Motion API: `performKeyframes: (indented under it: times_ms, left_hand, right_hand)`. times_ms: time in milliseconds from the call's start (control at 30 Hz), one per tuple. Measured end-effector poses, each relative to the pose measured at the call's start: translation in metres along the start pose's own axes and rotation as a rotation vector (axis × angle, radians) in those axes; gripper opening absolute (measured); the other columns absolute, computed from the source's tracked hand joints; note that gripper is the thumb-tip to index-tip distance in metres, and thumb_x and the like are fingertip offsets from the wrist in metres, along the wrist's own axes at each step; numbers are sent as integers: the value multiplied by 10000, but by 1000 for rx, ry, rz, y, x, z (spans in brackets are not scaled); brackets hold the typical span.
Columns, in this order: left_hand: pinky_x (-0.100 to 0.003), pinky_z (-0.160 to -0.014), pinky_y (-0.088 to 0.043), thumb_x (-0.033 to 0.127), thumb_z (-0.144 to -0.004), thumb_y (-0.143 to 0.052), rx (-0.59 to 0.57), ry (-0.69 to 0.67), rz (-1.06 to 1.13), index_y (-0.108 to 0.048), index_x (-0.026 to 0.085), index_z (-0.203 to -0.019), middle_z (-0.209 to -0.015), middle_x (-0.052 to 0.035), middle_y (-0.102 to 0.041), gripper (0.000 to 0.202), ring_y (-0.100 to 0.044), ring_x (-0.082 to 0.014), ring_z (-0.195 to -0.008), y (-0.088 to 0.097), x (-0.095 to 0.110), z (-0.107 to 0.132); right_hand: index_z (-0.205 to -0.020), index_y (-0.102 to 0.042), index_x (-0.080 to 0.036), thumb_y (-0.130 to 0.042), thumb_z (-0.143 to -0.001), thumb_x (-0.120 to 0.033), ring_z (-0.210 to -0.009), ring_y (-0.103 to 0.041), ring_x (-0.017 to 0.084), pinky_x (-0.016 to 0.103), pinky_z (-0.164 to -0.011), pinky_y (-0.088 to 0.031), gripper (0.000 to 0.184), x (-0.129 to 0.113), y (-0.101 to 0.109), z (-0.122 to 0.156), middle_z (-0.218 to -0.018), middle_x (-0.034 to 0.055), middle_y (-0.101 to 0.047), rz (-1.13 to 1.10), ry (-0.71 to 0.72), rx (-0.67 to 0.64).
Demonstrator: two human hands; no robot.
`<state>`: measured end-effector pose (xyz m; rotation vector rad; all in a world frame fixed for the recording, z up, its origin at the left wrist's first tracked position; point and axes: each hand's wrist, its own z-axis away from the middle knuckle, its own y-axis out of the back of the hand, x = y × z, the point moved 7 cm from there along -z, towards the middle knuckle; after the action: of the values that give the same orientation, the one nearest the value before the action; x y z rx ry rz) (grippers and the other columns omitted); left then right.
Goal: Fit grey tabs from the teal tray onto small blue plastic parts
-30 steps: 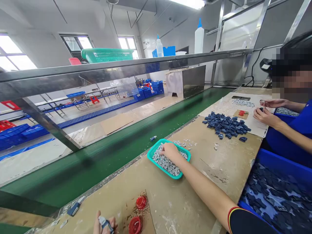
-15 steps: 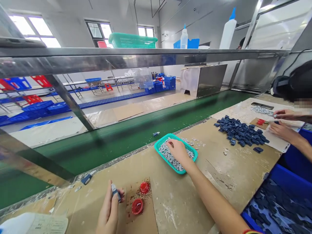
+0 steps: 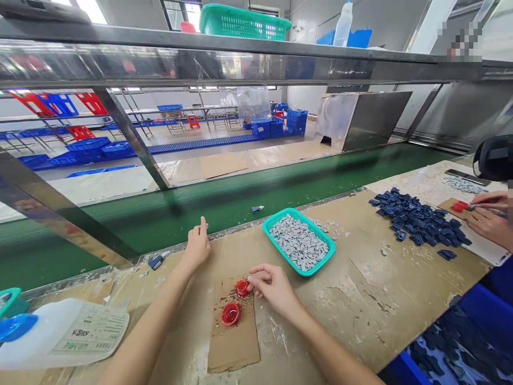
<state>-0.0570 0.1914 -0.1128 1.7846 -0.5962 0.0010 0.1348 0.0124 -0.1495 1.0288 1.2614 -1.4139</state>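
Now the table [image 3: 304, 342] has bare room right of the right hand [image 3: 273, 289], but the left hand [image 3: 198, 243] is at its far edge by the green belt [image 3: 224, 206], one finger up, others curled; I can't tell if it holds anything. The right hand's fingertips are together at the back red cup [image 3: 242, 288], small, round and shiny on a messy card [image 3: 240, 353], behind the front red cup [image 3: 230, 314]. Past that hand sits a basket [image 3: 273, 247] of gray bits [image 3: 298, 243], and a big bottle [image 3: 80, 331] lies beside the left arm.
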Motion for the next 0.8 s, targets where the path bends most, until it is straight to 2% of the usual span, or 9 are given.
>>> performKeyframes:
  times_ms: [100, 167, 200, 267, 367, 467, 600, 800]
  left_hand:
    - [-618, -971, -273, 32, -731, -374, -47, -11, -69, -304, 113, -1412, -1258, -205, -485, 690, -339, -358, -1242, -12, -3, -20]
    - [-700, -958, -196, 3, -724, -373, -60, -17, -100, -398, 170, -1361, -1358, -182, -421, 658, -230, -387, -1310, -20, 2, -33]
    - [-708, -963, -179, -4, -734, -375, -68, -30, -105, -439, 180, -1329, -1388, -169, -396, 626, -202, -386, -1327, -24, 7, -39]
    - [-645, -1008, -211, 17, -782, -398, -94, -84, -95, -492, 177, -1275, -1392, -152, -402, 527, -237, -348, -1327, -35, 23, -55]
    - [-524, -1018, -312, 170, -864, -485, -131, -172, -53, -504, 178, -1246, -1349, -119, -448, 382, -374, -277, -1262, -54, 52, -77]
    - [-494, -949, -401, 297, -870, -530, -153, -192, -14, -507, 179, -1227, -1281, -104, -495, 376, -485, -250, -1153, -70, 71, -90]
    - [-445, -873, -461, 312, -873, -526, -162, -110, 18, -547, 167, -1155, -1168, -94, -557, 318, -551, -216, -1034, -77, 72, -87]
    - [-447, -877, -452, 341, -851, -555, -165, 15, 126, -582, 154, -1070, -1150, -92, -564, 289, -545, -218, -1036, -62, 58, -74]
  right_hand:
    - [-793, -617, -114, -726, -630, -531, -488, -547, 104, 206, -489, -425, 461, 7, -3, 0, -683, 95, -702, -37, -70, 41]
    - [-738, -630, -107, -741, -593, -553, -487, -548, 103, 203, -485, -423, 481, 10, -3, -1, -667, 99, -699, -54, -99, 68]
    - [-730, -637, -105, -749, -575, -559, -475, -538, 98, 200, -475, -416, 492, 12, -3, -1, -654, 95, -696, -61, -110, 80]
    - [-723, -644, -102, -762, -546, -563, -440, -508, 85, 196, -452, -400, 507, 14, -1, -3, -622, 82, -686, -72, -131, 95]
    - [-729, -655, -97, -769, -549, -546, -450, -514, 86, 191, -454, -396, 497, 13, 0, -5, -594, 68, -674, -77, -131, 102]
    - [-727, -662, -88, -774, -556, -529, -487, -540, 95, 191, -477, -404, 486, 14, -2, -6, -606, 77, -678, -81, -128, 97]
    - [-729, -655, -85, -760, -558, -556, -483, -543, 97, 208, -494, -424, 513, 14, -6, -5, -638, 94, -692, -81, -139, 92]
    - [-698, -632, -111, -759, -564, -554, -505, -575, 127, 215, -483, -410, 480, 13, -8, -3, -599, 73, -679, -7, -109, 114]
